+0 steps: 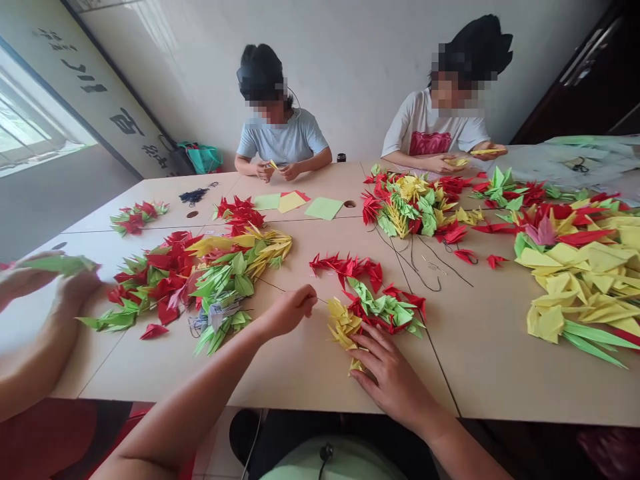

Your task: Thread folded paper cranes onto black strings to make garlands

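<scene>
Here, the left hand (pixel 296 309) pinches a thread (pixel 323 300); the right hand (pixel 387 367), fingers spread, presses the yellow strand (pixel 343 321).
Under those fingertips, it slants lengthwise, far end toward the left hand; green folds (pixel 383 305) and red folds (pixel 353 267) crowd just beyond the right hand.

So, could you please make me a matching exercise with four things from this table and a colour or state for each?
Things:
1. Left hand
2. Right hand
3. Flat paper sheets
4. Stringy bundle

Colours or states:
A. Dark all over
B. Fingers spread, touching yellow folded paper
C. Green, yellow and red
D. Fingers curled in, clear of the folded paper

Right pairs: 1-D, 2-B, 3-C, 4-A
</scene>
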The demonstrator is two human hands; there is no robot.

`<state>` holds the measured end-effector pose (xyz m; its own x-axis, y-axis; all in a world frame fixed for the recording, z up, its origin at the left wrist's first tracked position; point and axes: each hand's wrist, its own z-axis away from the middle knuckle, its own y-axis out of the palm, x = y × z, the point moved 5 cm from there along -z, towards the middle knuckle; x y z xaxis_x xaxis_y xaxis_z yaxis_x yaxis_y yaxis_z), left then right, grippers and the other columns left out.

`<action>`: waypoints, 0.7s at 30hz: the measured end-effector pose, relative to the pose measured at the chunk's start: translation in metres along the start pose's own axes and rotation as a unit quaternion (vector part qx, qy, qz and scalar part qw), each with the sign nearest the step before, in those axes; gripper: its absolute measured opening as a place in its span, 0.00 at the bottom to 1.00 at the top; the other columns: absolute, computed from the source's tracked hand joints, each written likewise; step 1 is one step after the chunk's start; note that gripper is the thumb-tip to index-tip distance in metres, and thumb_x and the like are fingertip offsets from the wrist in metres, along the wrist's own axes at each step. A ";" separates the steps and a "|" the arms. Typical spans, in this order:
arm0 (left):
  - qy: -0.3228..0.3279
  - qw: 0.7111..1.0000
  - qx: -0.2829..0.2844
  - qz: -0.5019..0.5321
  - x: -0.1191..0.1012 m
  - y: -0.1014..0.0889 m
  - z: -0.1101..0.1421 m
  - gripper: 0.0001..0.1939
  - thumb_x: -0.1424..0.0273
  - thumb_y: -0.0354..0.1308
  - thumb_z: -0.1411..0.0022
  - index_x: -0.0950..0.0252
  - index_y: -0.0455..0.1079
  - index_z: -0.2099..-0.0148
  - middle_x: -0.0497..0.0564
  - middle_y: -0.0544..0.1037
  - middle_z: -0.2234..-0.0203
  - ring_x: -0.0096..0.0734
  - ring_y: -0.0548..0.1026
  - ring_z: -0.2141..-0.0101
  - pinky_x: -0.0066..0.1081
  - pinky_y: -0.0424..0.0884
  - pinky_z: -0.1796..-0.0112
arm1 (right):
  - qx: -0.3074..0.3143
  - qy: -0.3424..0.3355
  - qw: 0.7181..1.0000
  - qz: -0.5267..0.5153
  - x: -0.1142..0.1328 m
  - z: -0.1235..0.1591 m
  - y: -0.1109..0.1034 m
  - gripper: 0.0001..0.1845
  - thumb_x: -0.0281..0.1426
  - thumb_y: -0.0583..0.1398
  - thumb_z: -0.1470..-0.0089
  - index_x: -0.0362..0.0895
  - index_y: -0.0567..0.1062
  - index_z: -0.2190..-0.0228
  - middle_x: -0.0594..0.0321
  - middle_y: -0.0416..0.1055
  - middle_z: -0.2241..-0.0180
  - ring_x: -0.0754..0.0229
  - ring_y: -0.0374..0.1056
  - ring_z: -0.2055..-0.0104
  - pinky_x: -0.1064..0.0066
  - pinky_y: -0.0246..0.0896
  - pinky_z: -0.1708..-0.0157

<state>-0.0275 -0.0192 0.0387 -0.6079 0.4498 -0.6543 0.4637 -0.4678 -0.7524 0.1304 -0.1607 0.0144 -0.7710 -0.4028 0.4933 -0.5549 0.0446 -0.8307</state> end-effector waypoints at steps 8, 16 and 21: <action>-0.051 0.971 0.032 0.229 -0.029 -0.004 0.014 0.13 0.59 0.49 0.38 0.64 0.63 0.66 0.42 0.66 0.82 0.22 0.65 0.80 0.22 0.64 0.77 | -0.095 0.029 0.994 -0.037 0.005 -0.011 -0.012 0.20 0.33 0.58 0.44 0.42 0.69 0.50 0.50 0.66 0.47 0.50 0.58 0.42 0.52 0.55 0.44; 0.022 0.986 0.031 0.165 -0.071 0.002 0.019 0.13 0.62 0.47 0.36 0.64 0.67 0.66 0.45 0.70 0.76 0.22 0.66 0.74 0.22 0.64 0.73 | -0.082 0.094 0.965 -0.233 0.022 -0.062 -0.025 0.27 0.30 0.55 0.42 0.47 0.58 0.42 0.57 0.74 0.58 0.57 0.70 0.59 0.65 0.66 0.59; 0.008 0.973 -0.046 0.226 -0.059 -0.015 0.019 0.14 0.60 0.50 0.37 0.65 0.66 0.67 0.44 0.68 0.78 0.22 0.65 0.77 0.23 0.64 0.74 | -0.013 0.133 0.934 -0.332 0.013 -0.074 -0.040 0.12 0.31 0.55 0.41 0.45 0.76 0.58 0.65 0.74 0.70 0.65 0.68 0.70 0.74 0.63 0.71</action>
<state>-0.0106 -0.0527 0.0902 -0.3194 0.2259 -0.9203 0.7374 -0.5507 -0.3911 0.1190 -0.1004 0.0731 -0.3017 -0.1093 0.9471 -0.9432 -0.1107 -0.3132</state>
